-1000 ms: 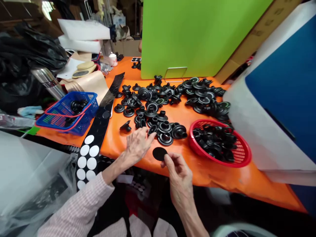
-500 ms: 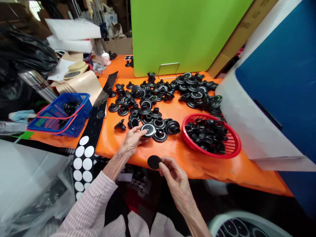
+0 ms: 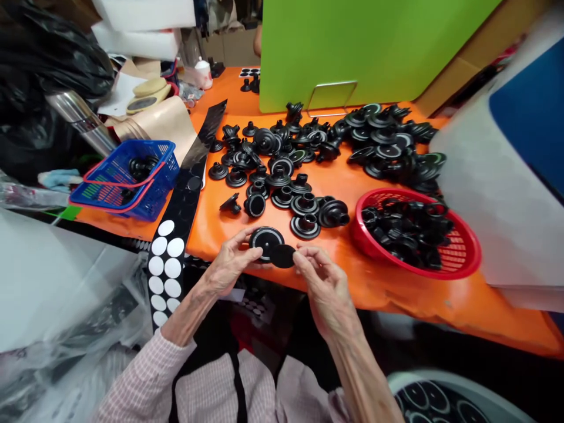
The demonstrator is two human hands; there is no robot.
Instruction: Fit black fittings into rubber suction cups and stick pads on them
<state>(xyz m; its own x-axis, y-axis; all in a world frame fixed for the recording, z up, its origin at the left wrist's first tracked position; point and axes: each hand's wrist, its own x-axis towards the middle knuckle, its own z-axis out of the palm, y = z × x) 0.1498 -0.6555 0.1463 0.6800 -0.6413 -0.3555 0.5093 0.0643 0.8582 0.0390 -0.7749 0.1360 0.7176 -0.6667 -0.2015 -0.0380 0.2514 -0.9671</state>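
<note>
Watching remotely, I see the left hand (image 3: 225,267) gripping a pale-ringed round black base (image 3: 265,239) at the front of the table (image 3: 337,176); overlapping it, perhaps touching, a plain black disc (image 3: 282,256) is pinched by the right hand (image 3: 325,279).

- A cluttered workshop, by its look — small parts lie about in bulk.
- Many near-matching black parts (image 3: 304,202) sit heaped on a long orange-topped table (image 3: 207,226).
- 2 plastic baskets stand there: a red basket (image 3: 363,235) full of black pieces, a blue basket (image 3: 163,188) with a few.
- A black strip (image 3: 194,167) bears rows of white rounds (image 3: 175,247).
- A tub (image 3: 445,377) holds ringed discs (image 3: 434,396).
- White foam blocks (image 3: 147,13) and black plastic bags (image 3: 83,61) — stock-room clutter — crowd the far left.
</note>
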